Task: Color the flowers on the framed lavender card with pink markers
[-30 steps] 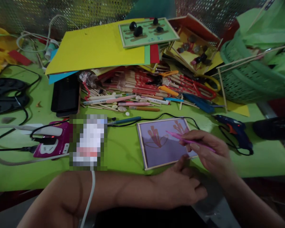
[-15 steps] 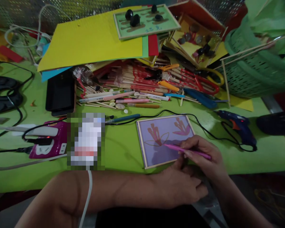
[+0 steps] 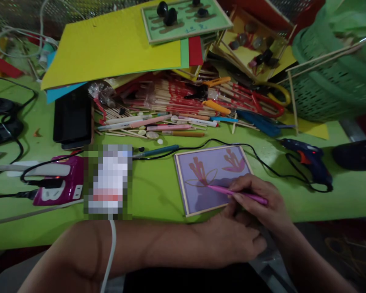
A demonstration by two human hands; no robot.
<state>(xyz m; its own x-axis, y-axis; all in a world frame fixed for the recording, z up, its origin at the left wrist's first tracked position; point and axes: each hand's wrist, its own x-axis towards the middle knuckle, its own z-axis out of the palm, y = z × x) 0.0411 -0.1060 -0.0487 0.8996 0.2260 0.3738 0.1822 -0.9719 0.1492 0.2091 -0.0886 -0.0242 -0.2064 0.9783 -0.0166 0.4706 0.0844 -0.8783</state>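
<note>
A pink pen is pinched in my right hand, its tip on a purple card with a thin wooden border. That tip touches the base of the left one of two drawn plants, whose upper parts are brown-red; the left plant's leaf shapes are only outlined, while the right one has pinkish-purple filling. My left hand lies across the table's front edge just below the card, fingers curled under. One of its fingers reaches the card's lower border, partly covered by my right hand. Whatever its curled fingers may hold is hidden.
A blue glue gun lies right of the card, its black cable running behind it. Pens, sticks and scissors are heaped at the back, below yellow sheets. A green basket, a pixelated phone and a magenta power strip surround the work.
The pen tip has slid slightly left toward the base of the left drawn plant. My left hand stays where it was. The whole view has shifted a little.
</note>
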